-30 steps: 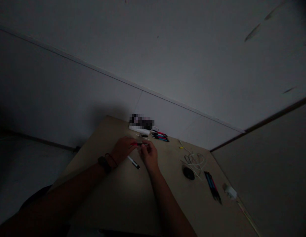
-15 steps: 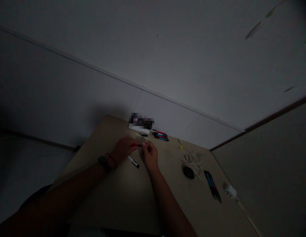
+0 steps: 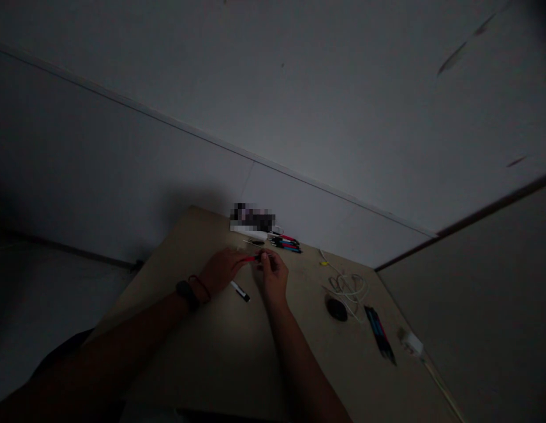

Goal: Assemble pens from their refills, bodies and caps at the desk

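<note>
Between my two hands, over the middle of the table, is a red and black pen (image 3: 250,259). My left hand (image 3: 222,270) is closed on its red end, with a dark watch and a band at that wrist. The fingers of my right hand (image 3: 274,273) pinch the dark end; the fingertips partly hide it. Just below the hands a white and black pen (image 3: 240,291) lies on the table. Beyond them lie a small dark item (image 3: 257,242) and a thin white piece, too dim to name.
Several red, blue and black pens (image 3: 285,243) lie beside a white box (image 3: 248,231) with a blurred top near the wall. To the right are a coiled white cable (image 3: 349,288), a round black object (image 3: 336,308), another row of pens (image 3: 379,333) and a white plug (image 3: 411,342).
My right hand has shifted slightly right, and more of the pen's red part shows between the hands. My left hand has barely moved.
</note>
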{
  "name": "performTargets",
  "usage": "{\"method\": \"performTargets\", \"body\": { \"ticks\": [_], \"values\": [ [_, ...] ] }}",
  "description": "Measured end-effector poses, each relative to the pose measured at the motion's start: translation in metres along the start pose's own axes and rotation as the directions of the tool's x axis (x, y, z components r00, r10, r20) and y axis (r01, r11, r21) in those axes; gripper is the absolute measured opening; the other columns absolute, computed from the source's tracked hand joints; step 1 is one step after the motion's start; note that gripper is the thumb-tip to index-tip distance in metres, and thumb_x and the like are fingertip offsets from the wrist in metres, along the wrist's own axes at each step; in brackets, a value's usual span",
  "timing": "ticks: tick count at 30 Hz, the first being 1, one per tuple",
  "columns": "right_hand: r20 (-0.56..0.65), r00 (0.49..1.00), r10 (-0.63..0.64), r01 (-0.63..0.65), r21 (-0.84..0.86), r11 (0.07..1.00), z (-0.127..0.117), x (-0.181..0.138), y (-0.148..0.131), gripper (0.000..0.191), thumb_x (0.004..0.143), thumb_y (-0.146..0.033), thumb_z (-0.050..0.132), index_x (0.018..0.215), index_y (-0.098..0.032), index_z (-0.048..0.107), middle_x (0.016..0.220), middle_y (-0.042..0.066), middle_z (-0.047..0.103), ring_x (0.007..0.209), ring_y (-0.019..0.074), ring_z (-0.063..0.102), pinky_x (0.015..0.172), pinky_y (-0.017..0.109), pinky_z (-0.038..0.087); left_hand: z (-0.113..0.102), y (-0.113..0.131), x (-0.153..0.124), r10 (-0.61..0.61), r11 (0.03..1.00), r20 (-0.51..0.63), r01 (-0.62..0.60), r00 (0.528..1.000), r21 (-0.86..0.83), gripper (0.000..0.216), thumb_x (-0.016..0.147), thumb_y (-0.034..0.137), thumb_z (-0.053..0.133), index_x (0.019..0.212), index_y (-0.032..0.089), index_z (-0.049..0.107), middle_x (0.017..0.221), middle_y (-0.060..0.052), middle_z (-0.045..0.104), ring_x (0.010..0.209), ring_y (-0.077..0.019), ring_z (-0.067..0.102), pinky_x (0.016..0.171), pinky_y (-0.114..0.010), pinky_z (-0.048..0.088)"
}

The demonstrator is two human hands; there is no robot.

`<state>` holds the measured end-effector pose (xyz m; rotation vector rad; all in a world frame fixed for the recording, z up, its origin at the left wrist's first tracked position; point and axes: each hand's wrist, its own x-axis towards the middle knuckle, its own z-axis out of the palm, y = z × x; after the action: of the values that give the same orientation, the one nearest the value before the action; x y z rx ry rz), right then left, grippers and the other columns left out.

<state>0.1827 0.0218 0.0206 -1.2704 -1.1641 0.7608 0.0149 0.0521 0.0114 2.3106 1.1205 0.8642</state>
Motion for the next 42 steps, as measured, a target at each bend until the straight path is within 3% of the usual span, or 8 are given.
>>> {"method": "performTargets", "body": {
  "ticks": [3, 6, 14, 24, 35, 39, 42],
  "values": [
    [0.028, 1.0, -0.008, 0.006, 0.054, 0.999, -0.0001, 0.0008, 0.0017, 0.04, 0.086, -0.052, 0.066, 0.109, -0.019, 0.07, 0.107, 0.01, 0.075, 0.092, 0.0226, 0.069, 0.076, 0.034, 0.056, -0.0009, 0.0, 0.0007, -0.002, 1.0, -0.01, 0.002, 1.0, -0.009, 0.03, 0.102, 0.031, 0.047, 0.111, 0.02, 0.074, 0.105, -0.008, 0.075, 0.097, -0.0224, 0.065, 0.09, -0.035, 0.049],
    [0.058, 0.998, -0.02, 0.015, 0.084, 0.996, -0.0004, 0.0022, 0.0036, 0.039, 0.085, -0.049, 0.069, 0.11, -0.019, 0.071, 0.109, 0.01, 0.076, 0.098, 0.0237, 0.069, 0.085, 0.038, 0.055, -0.0028, 0.0, 0.0015, -0.022, 0.999, -0.02, 0.022, 1.0, -0.034, 0.026, 0.101, 0.031, 0.051, 0.105, 0.019, 0.074, 0.1, -0.008, 0.074, 0.094, -0.022, 0.065, 0.086, -0.033, 0.049],
    [0.065, 0.998, 0.001, -0.007, 0.081, 0.997, -0.0007, 0.0036, 0.0025, 0.031, 0.081, -0.048, 0.072, 0.09, -0.019, 0.072, 0.089, 0.007, 0.076, 0.082, 0.0212, 0.068, 0.072, 0.033, 0.054, -0.0046, 0.0024, -0.0008, -0.077, 0.989, 0.008, 0.078, 0.997, -0.126, 0.022, 0.099, 0.031, 0.054, 0.094, 0.018, 0.071, 0.093, -0.006, 0.074, 0.088, -0.0208, 0.067, 0.079, -0.031, 0.049],
    [-0.033, 0.999, -0.019, 0.019, 0.013, 1.0, 0.0004, 0.0045, 0.0029, 0.038, 0.078, -0.052, 0.074, 0.071, -0.021, 0.055, 0.072, 0.002, 0.067, 0.069, 0.0166, 0.063, 0.065, 0.028, 0.049, -0.0023, 0.0063, -0.001, -0.054, 0.985, 0.02, 0.057, 0.998, -0.163, 0.023, 0.099, 0.03, 0.053, 0.092, 0.018, 0.071, 0.093, -0.006, 0.074, 0.086, -0.0195, 0.067, 0.078, -0.029, 0.049],
    [0.004, 1.0, -0.006, 0.006, 0.02, 1.0, 0.0037, 0.0011, 0.0053, 0.036, 0.081, -0.053, 0.071, 0.089, -0.018, 0.068, 0.081, 0.005, 0.07, 0.075, 0.0182, 0.064, 0.067, 0.03, 0.054, -0.0012, 0.0019, 0.0008, -0.089, 0.98, -0.135, 0.063, 0.987, -0.189, 0.016, 0.095, 0.029, 0.059, 0.1, 0.019, 0.071, 0.1, -0.007, 0.073, 0.094, -0.0204, 0.067, 0.087, -0.033, 0.053],
    [0.058, 0.998, -0.011, 0.01, 0.016, 1.0, 0.0051, -0.0021, 0.0032, 0.037, 0.08, -0.05, 0.073, 0.101, -0.019, 0.071, 0.093, 0.007, 0.074, 0.082, 0.0204, 0.068, 0.074, 0.033, 0.056, -0.0039, 0.0048, 0.0019, -0.082, 0.977, -0.145, 0.05, 0.986, -0.207, 0.015, 0.095, 0.029, 0.061, 0.1, 0.02, 0.072, 0.101, -0.006, 0.073, 0.096, -0.0201, 0.067, 0.088, -0.033, 0.053],
    [0.088, 0.996, -0.021, 0.02, 0.013, 1.0, 0.0052, -0.0034, 0.0014, 0.033, 0.082, -0.049, 0.071, 0.098, -0.02, 0.072, 0.1, 0.008, 0.075, 0.088, 0.0214, 0.069, 0.08, 0.035, 0.056, -0.0055, 0.0067, 0.0019, -0.066, 0.975, -0.134, 0.035, 0.989, -0.221, 0.015, 0.095, 0.028, 0.061, 0.101, 0.02, 0.072, 0.102, -0.006, 0.073, 0.097, -0.0203, 0.067, 0.089, -0.033, 0.053]
  ]
}}
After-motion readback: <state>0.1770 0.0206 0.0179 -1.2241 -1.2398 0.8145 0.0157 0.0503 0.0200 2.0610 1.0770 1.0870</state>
